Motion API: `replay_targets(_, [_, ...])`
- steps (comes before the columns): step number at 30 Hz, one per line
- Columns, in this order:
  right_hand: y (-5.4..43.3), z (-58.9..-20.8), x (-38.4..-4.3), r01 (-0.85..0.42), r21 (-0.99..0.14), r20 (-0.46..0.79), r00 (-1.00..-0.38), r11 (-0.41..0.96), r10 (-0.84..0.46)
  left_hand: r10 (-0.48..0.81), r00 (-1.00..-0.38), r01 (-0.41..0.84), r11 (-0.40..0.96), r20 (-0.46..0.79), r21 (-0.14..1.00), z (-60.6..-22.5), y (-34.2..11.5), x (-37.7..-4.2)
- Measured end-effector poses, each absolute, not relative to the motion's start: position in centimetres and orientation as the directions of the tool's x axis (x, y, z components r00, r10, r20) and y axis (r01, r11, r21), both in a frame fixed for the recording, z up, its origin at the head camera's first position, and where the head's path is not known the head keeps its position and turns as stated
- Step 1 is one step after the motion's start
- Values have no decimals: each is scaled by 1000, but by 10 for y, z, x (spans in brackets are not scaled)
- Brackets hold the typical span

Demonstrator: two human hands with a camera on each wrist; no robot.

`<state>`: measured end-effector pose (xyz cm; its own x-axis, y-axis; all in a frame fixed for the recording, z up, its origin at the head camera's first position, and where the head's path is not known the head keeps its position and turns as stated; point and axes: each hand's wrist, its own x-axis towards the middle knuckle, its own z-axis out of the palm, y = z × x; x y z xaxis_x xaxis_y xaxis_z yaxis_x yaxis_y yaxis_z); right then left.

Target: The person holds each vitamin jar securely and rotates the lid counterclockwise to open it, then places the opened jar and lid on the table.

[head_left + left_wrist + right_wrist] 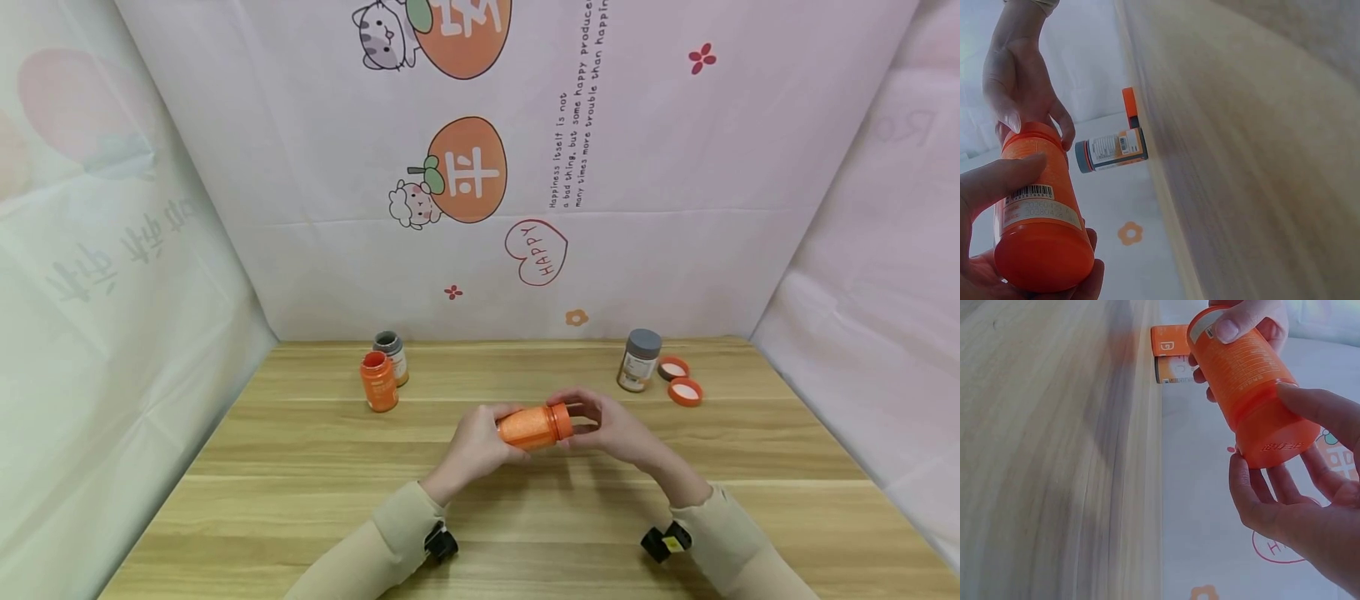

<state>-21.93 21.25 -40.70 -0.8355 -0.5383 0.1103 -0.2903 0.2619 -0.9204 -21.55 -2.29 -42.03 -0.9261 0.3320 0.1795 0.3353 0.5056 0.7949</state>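
Observation:
My left hand [482, 440] grips an orange bottle [528, 427] round its body, tipped on its side above the table. The bottle's base, barcode and printed label face the left wrist view. Over the bottle's mouth sits an orange cap [1279, 434], with raised lettering on its top. The thumb and fingers of my right hand [611, 425] curve round this cap and touch its rim, while the palm stays apart from it. Part of the bottle is hidden behind the left fingers.
Back left on the wooden table [300, 467] stand an uncapped orange bottle [379, 383] and an uncapped grey-rimmed bottle [400, 364]. Back right is a grey-capped bottle [637, 362]; beside it lie two loose orange caps [685, 392]. White printed cloth [337, 275] hangs behind and at both sides.

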Motion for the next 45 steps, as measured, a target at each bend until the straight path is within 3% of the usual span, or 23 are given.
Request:
replay_targets(12, [211,-406,-220,-272,-913,88,-860,305,-503,336,-925,335,502,176,797,-420,-23,-216])
replay_targets(19, [209,-403,-225,-113,-926,-66,-892,361,-446,341,-920,351,506,190,788,-420,-23,-217])
replay_targets(31, [210,-393,-232,89,-898,-308,-828,432,-469,348,-914,372,525,206,765,-420,-23,-214])
replay_targets(45, [212,-393,-233,97,-921,-302,-790,378,-533,355,-911,377,511,209,773,-422,-24,-216])
